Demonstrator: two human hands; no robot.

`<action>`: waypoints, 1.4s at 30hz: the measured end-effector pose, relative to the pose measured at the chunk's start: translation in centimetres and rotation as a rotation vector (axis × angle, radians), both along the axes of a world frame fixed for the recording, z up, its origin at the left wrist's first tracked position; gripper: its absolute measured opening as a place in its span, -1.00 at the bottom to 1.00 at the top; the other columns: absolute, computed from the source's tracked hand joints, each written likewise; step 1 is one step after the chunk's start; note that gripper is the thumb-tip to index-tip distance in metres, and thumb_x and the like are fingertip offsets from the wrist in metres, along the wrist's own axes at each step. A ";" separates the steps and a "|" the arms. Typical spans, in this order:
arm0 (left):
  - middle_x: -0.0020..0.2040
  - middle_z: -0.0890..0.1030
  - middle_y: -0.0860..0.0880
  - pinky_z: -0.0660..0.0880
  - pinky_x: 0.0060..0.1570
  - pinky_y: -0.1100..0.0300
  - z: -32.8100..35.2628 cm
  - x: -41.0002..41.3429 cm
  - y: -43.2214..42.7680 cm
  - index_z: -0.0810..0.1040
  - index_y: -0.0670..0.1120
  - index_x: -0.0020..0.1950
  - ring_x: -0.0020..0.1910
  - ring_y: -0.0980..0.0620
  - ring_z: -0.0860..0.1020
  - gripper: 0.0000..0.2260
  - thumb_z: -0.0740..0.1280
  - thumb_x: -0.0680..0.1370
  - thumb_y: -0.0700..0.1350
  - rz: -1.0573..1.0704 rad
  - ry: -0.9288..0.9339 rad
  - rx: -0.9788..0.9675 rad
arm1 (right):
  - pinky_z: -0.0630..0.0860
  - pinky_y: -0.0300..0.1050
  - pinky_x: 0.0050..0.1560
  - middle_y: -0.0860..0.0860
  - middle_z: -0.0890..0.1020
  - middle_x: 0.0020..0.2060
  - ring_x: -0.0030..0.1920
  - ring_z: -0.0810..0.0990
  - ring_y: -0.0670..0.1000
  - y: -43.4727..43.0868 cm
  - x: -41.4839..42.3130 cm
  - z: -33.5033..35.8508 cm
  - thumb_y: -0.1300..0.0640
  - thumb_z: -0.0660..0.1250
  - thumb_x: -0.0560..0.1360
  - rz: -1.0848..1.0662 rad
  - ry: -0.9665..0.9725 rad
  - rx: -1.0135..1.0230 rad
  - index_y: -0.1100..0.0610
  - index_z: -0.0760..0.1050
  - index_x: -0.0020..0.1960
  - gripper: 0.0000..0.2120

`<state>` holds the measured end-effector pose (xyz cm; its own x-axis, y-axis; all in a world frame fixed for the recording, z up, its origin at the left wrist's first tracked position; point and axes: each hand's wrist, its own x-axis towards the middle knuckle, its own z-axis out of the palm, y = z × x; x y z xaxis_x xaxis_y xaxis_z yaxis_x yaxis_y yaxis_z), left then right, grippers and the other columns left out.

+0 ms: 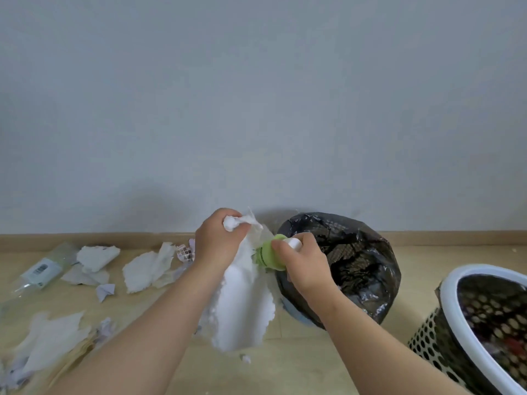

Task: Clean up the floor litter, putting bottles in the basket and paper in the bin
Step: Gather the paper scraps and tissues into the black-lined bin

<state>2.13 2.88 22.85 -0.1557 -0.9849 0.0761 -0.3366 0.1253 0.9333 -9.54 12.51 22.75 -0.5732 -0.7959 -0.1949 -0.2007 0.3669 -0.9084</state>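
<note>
Our left hand (218, 242) pinches the bunched paper (242, 303); our right hand (305, 263) curls round the green bottle (268, 256), both beside the bin (370, 252). We should release paper squarely inside, then carry the bottle to the basket (449, 295).

The green bottle (268, 256) shows only its middle: the right grip (302, 266) wraps over its pale cap end, the white paper sheet (242, 303) bunched in the left grip (219, 240) covers its other end, and its print is too small to read. That sheet and the right forearm hide the bin's (370, 280) near left wall, while the basket (450, 303) runs off the right and bottom edges, its contents a dark blur. Over to the left the clear bottle (42, 269) is smeared, its label unreadable, and the paper heap (48, 343) is cut by the corner.
</note>
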 end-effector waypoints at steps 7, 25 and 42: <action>-0.15 0.57 0.06 0.42 -0.31 0.23 4.1 -4.7 3.9 0.53 0.06 -0.03 -0.20 0.05 0.51 -0.90 0.39 0.47 -0.07 -0.099 0.078 -0.020 | 0.52 -0.04 -0.17 -0.08 0.51 -0.23 -0.21 0.51 -0.08 4.9 -2.0 5.5 -0.06 0.33 0.42 -0.251 0.076 -0.125 0.06 0.29 0.04 -0.67; -0.16 0.56 0.17 0.40 -0.23 0.34 4.2 -21.0 14.5 0.57 0.03 0.00 -0.16 0.18 0.51 -0.89 0.36 0.49 -0.03 -0.638 -0.045 -0.155 | 0.33 -0.19 -0.35 -0.12 0.47 -0.27 -0.25 0.46 -0.12 16.8 -14.1 8.7 -0.06 0.32 0.40 -0.716 0.343 -0.113 0.00 0.29 0.06 -0.68; -0.15 0.51 0.21 0.35 -0.29 0.37 -0.9 -24.1 17.5 0.54 0.06 -0.02 -0.19 0.28 0.45 -0.90 0.40 0.49 -0.09 -0.832 -0.091 -0.017 | 0.49 0.04 0.03 0.05 0.39 0.07 0.03 0.46 0.10 20.2 -17.4 -3.4 0.06 0.26 0.47 -0.720 0.265 0.464 -0.05 0.29 0.29 -0.60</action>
<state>-21.96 20.34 21.95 -0.8374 -0.5450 0.0420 -0.2018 0.3796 0.9029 -26.98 32.72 19.36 -0.9751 -0.1006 -0.1975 0.0373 0.8038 -0.5938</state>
